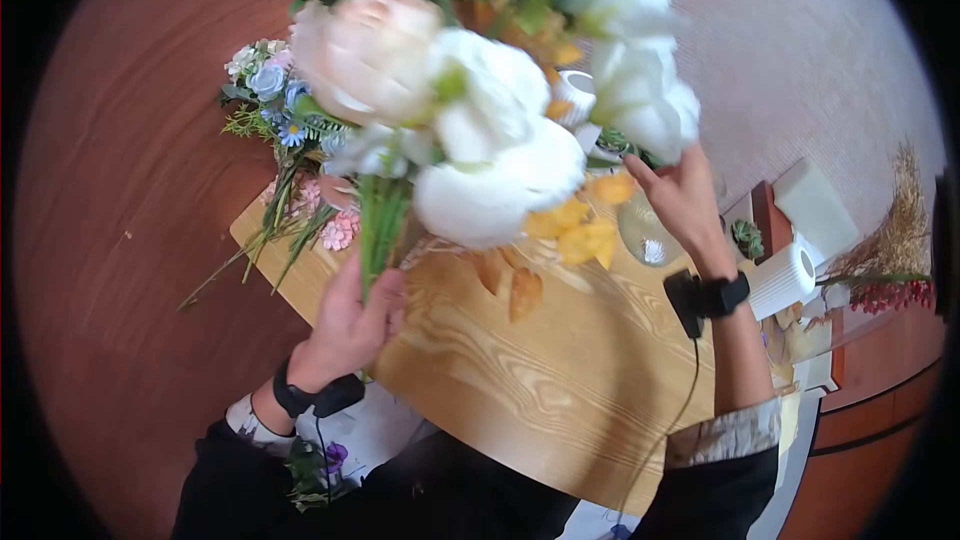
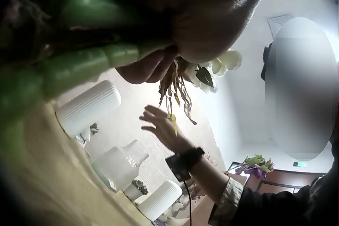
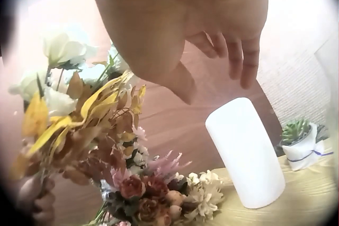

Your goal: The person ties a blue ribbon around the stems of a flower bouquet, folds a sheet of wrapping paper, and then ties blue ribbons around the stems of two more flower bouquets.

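My left hand (image 1: 350,315) grips the green stems (image 1: 380,225) of a large bouquet, held up over the wooden table. Big white blooms (image 1: 475,195), a pale peach bloom (image 1: 370,55) and yellow-orange leaves (image 1: 585,235) make up its head, partly blurred in the head view. My right hand (image 1: 685,205) is raised beside the white flowers on the right. The right wrist view shows its fingers (image 3: 233,51) spread loosely and holding nothing, above a white cylindrical vase (image 3: 246,154). In the left wrist view the stems and my own hand hide much of the grip.
More flowers, blue (image 1: 268,82) and pink (image 1: 340,230), lie at the left edge of the table (image 1: 480,350). A clear glass vase (image 2: 119,165), a potted succulent (image 3: 296,133) and another white ribbed vase (image 1: 785,280) stand to the right. Dried grasses (image 1: 890,220) are further right.
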A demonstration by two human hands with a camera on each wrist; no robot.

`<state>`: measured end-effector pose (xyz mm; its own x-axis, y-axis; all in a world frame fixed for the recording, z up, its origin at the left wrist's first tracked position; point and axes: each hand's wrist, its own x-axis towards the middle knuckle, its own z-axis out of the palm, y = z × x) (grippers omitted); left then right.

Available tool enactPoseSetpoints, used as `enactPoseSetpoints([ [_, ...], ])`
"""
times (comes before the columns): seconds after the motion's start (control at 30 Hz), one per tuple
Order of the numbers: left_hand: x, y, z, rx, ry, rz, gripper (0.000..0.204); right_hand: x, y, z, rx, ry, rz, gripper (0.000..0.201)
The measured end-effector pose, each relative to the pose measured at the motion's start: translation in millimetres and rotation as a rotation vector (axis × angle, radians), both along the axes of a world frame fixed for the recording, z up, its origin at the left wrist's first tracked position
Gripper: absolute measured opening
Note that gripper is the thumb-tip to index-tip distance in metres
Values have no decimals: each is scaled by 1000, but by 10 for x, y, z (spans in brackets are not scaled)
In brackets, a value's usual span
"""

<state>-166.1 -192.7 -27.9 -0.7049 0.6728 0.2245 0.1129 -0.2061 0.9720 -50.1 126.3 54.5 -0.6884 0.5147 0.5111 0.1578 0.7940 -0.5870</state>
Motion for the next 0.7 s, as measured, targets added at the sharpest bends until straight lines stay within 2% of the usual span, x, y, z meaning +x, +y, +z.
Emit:
enactPoseSetpoints([
  [0.03,-23,59,-53,-46,62,-44,27,-155,160,-38,7,0,4,52],
  [0.1,-69,138,-206,-90,130,-76,25,-414,488,-194,337,-76,181,61],
  [0.13,-89,167,-326,-174,190,-61,23,-520,463,-211,97,-52,235,62],
  [0.23,-91,187,-529,-324,255,-50,22,-716,332,-122,9,-145,317,60],
  [0.27,-69,172,-571,-395,259,-57,23,-772,276,-62,91,-235,264,68],
  [0.3,-35,158,-579,-485,214,-64,23,-822,311,-96,74,-236,250,67],
  [0.37,-8,161,-714,-453,266,-69,23,-864,383,-164,48,-234,238,66],
  [0.43,-11,132,-766,-419,318,-67,24,-928,330,-137,320,-225,13,55],
  [0.47,-14,130,-762,-417,333,-75,25,-959,327,-104,321,-220,20,55],
  [0.53,-27,138,-734,-416,343,-79,26,-983,361,-62,287,-360,-100,58],
  [0.57,-34,139,-698,-432,308,-119,27,-997,444,-105,341,-254,-118,48],
  [0.63,-50,126,-632,-447,263,-159,29,-910,504,29,310,-300,-106,41],
  [0.7,-49,137,-591,-632,221,-242,29,-778,581,123,281,-313,-88,27],
])
